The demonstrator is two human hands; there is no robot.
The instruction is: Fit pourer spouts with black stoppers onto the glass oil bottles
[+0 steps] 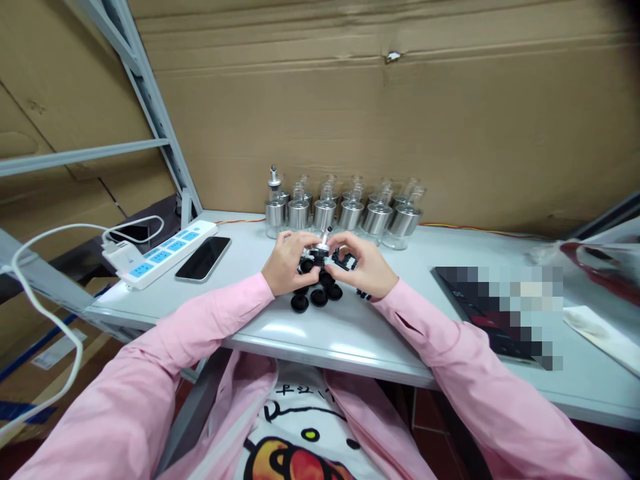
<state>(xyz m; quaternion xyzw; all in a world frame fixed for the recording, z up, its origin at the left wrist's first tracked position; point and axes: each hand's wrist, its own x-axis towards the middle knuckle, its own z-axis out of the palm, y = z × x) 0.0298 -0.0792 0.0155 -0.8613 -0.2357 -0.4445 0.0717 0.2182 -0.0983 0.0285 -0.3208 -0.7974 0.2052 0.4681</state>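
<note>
My left hand (286,265) and my right hand (364,264) meet over the middle of the grey table (350,333). Together they pinch a small silver pourer spout (323,244) with a black base. Under and between the hands lie several black round stoppers (318,297). Behind the hands stands a row of several glass bottles with steel collars (345,212); the leftmost one (275,208) carries a spout on top. Both arms wear pink sleeves.
A black phone (203,259) lies left of the hands, beside a white power strip (159,253) with blue sockets and a white cable. A dark flat item (465,300) lies at the right. Cardboard covers the wall behind. A metal shelf frame (150,100) stands at left.
</note>
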